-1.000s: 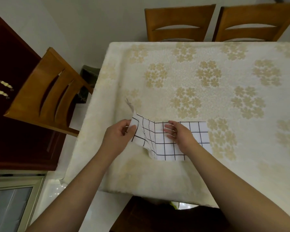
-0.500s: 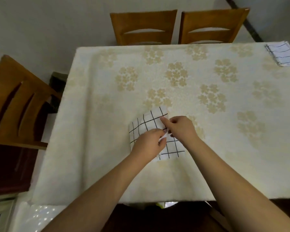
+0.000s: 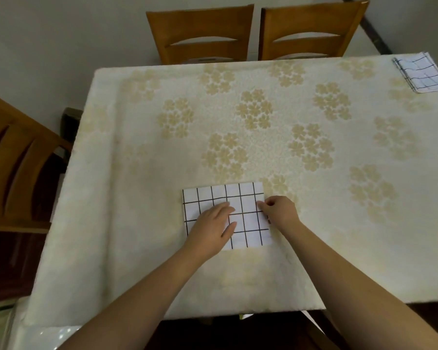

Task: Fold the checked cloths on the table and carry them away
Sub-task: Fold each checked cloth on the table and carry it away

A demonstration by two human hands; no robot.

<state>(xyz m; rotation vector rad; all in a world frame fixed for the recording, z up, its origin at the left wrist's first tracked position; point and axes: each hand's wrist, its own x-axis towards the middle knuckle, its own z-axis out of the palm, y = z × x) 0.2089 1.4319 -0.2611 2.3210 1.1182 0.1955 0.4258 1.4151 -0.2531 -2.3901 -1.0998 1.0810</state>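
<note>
A white cloth with a black grid [image 3: 240, 198] lies folded flat as a neat rectangle near the front of the table [image 3: 238, 109]. My left hand [image 3: 213, 227] rests palm down on its left half, fingers together and pressing it flat. My right hand [image 3: 280, 210] sits at the cloth's right edge, fingers curled and pinching that edge. A second checked cloth [image 3: 421, 72], folded, lies at the table's far right corner, out of reach of both hands.
The table wears a cream cover with gold flower clusters. Two wooden chairs [image 3: 200, 34] [image 3: 311, 31] stand at the far side and another chair [image 3: 15, 168] at the left. A dark cabinet is at the lower left.
The raised left flap has been folded over to the right and the cloth now lies flat as a smaller rectangle. My left hand moved onto it; the view shifted right.
</note>
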